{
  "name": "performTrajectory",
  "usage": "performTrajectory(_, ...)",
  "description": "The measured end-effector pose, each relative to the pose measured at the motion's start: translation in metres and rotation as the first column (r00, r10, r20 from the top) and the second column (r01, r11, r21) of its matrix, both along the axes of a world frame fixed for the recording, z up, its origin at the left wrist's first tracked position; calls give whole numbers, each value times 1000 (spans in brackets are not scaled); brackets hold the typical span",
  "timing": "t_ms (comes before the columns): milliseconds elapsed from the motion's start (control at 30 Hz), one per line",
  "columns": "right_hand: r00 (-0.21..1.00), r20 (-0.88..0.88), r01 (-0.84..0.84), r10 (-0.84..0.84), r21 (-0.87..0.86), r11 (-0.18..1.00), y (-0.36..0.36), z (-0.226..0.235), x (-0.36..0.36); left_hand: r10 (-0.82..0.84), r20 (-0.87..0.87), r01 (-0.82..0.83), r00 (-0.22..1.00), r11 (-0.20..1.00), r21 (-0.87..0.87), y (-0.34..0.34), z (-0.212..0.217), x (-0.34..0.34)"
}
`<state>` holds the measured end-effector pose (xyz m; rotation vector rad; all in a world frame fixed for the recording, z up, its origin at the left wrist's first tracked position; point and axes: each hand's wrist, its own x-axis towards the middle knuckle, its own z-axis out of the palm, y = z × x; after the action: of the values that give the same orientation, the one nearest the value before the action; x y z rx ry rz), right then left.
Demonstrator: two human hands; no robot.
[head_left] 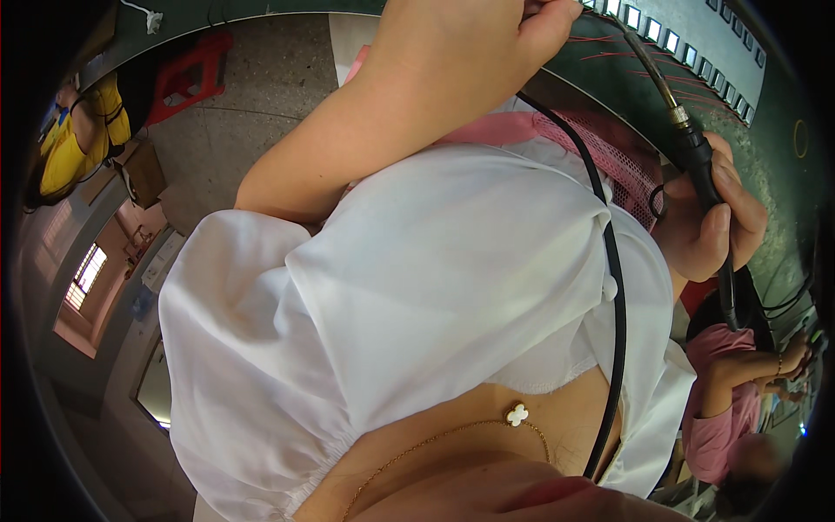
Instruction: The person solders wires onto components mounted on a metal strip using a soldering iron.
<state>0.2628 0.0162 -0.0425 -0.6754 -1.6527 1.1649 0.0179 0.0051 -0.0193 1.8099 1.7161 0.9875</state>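
Observation:
My right hand (726, 217) grips a soldering iron (696, 161) by its black handle. The iron's metal shaft slants up and left, its tip close to a row of small square parts (671, 41) along the edge of a pale panel (726, 54). At the top edge, the fingers of my left hand (535, 35) are pinched together beside the first of these parts, near the tip. Whatever they hold is cut off by the frame's edge. Several thin red wires (609, 56) lie by the row, some reaching under the iron.
The panel lies on a dark green bench (783, 96). A black cable (613, 287) runs down across my white top. A red plastic stool (187, 78) stands on the floor at left. Co-workers in yellow (65, 165) and pink (718, 365) sit at either side.

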Motion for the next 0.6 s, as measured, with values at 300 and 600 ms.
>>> performTrajectory(300, 1000, 11, 5, -6, 16, 1000, 1, 0, -2, 16, -1, -16, 1000, 1000, 2, -1, -2, 0)
performTrajectory(600, 1000, 7, 6, -6, 9, 1000, 0, 1, -8, 12, -10, -12, 1000, 1000, -14, -2, -1, -3)
